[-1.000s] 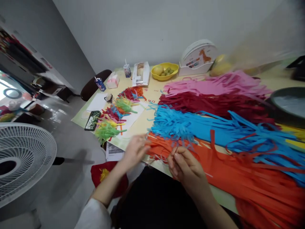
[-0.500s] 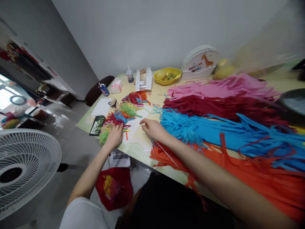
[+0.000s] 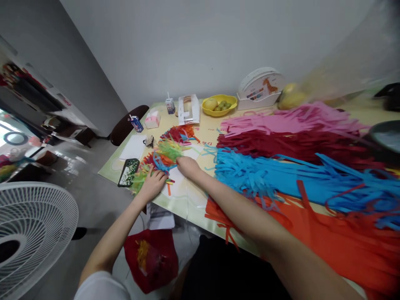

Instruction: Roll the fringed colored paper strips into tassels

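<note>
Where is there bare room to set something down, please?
A patch of tabletop in front of the yellow bowl and left of the pink strips; a narrow margin left of the phone. Crowded: the right side, under blue strips, and tufts by the left hand and right hand.

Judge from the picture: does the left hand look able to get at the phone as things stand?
Probably yes: the phone lies close to the left hand, mostly uncovered; only loose green strips seem to lie between them.

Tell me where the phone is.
In the head view, the phone lies left of centre, at the near edge of the table, beside the green strips by the left hand.
</note>
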The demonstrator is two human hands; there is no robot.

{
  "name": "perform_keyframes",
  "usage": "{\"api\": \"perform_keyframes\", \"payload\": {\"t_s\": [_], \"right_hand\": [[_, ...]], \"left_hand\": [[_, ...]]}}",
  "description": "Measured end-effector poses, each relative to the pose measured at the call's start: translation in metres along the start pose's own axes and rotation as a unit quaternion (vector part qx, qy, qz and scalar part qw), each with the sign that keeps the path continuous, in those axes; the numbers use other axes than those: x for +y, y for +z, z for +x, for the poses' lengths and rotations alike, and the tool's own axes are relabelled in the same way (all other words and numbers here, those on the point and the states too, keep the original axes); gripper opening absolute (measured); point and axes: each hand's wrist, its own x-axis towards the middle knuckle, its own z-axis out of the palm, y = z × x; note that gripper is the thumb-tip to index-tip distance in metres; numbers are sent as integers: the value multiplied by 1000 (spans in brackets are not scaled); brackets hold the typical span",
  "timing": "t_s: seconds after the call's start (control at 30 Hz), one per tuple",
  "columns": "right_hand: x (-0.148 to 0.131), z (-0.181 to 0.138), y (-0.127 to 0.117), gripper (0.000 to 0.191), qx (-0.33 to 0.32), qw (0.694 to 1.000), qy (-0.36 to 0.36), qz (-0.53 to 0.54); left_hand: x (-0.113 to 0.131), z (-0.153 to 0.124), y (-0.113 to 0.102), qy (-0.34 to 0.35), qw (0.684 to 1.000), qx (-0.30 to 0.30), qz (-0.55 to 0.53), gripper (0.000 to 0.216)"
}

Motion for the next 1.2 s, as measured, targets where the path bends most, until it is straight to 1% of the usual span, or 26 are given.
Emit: {"api": "perform_keyframes", "payload": {"t_s": [0.2,0.3,0.37,0.47,0.53,0.63,0.73,0.8,0.87,0.97,1.03,1.13,1.2], "right_hand": [[-6,-4,4,31,-16,999,-30,10],[-11,-8,4,31,-29,998,-39,32],[-16,-12,3,30,-42,997,-46,54],[-22,-17,1,27,-70,991,-56,97],[-24,-19,0,27,-89,986,-61,130],[-25,-22,-1,27,-102,977,-60,178],[-25,-25,-5,24,-83,970,-51,222],[-23,-30,-12,21,-47,967,-44,248],[-18,-39,-25,20,5,962,-39,269],[-8,-61,-52,26,83,953,-40,288],[-1,-80,-71,27,122,947,-47,294],[5,-106,-98,27,184,926,-73,322],[7,-119,-113,28,227,903,-91,353]], "left_hand": [[-4,-3,10,-22,999,31,-28,22],[0,-7,10,-51,996,64,-23,24],[2,-8,8,-52,996,73,-29,27],[3,-6,7,-56,991,55,-106,29],[2,-4,8,-77,983,45,-161,30],[3,0,10,-111,973,58,-192,34],[4,4,6,-139,962,80,-219,31],[2,9,-3,-163,952,102,-238,24],[-3,16,-19,-201,936,133,-256,19],[-12,31,-54,-257,907,175,-284,22],[-14,42,-80,-275,892,190,-303,26],[-7,63,-117,-287,856,203,-378,26],[7,79,-135,-271,822,194,-461,27]]}}
